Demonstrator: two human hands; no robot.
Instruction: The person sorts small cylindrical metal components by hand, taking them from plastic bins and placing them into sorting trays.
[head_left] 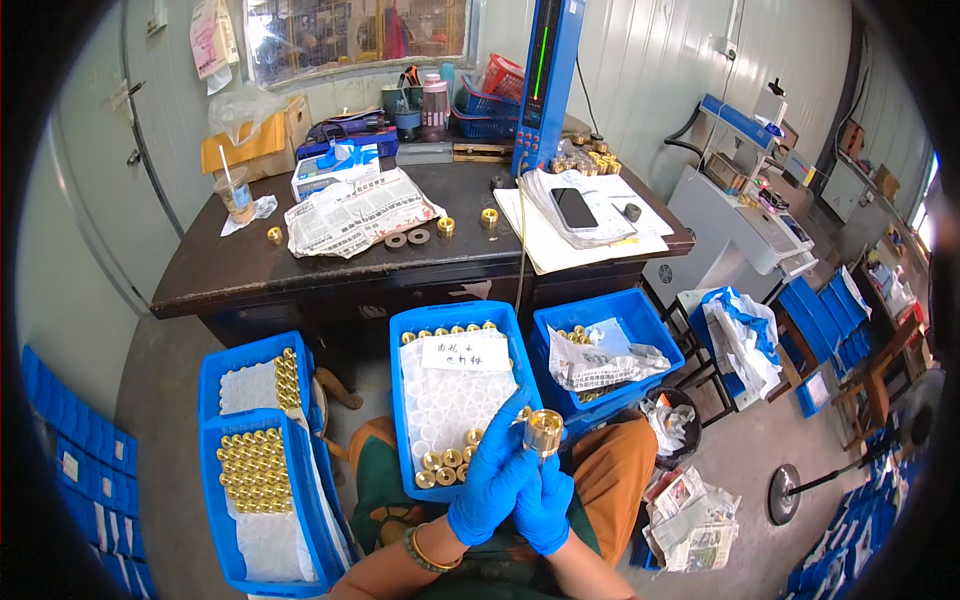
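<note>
Both my hands wear blue gloves and are drawn together over my lap. My left hand (490,485) closes on a short, hollow brass fitting (543,432), its round open end facing up. Pressed against it from the right, my right hand (546,508) has its fingers around the lower part of the fitting; where they grip is partly hidden. A small brass edge shows by my left fingertips, too covered to make out. Just behind my hands, a blue plastic crate (400,400) on my lap holds brass fittings, white padded sheeting and a handwritten paper slip (465,352).
Blue crates with brass fittings stand at left (212,500) and right (540,325). Ahead, a dark desk (250,270) carries newspaper (360,212), a phone (573,210), a tall blue gauge (548,90) and loose fittings. A fan base (784,495) and newspapers lie right.
</note>
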